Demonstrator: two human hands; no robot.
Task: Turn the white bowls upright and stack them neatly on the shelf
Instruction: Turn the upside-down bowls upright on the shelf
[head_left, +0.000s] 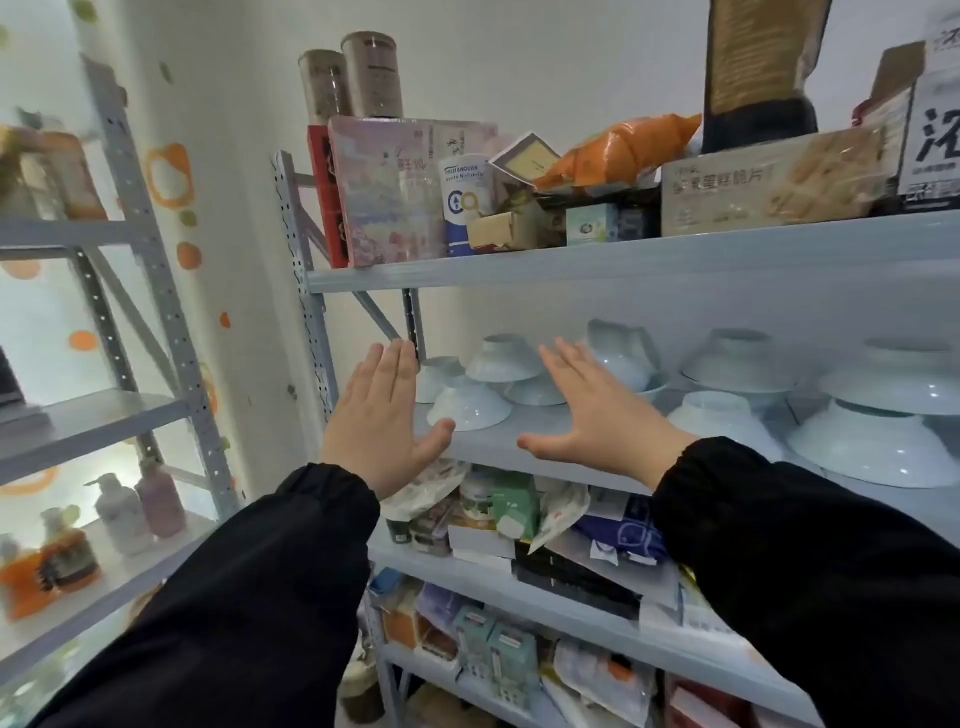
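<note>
Evidently nothing is done yet: the white bowls (469, 406) sit on the middle shelf (498, 447), nearly all rim-down, some piled crookedly, one further back (618, 347) tipped on its side. Both hands hover in front of them with fingers spread, the left hand (382, 415) and the right hand (597, 410) empty, touching no bowl. Every bowl, I judge, remains to be flipped and stacked.
</note>
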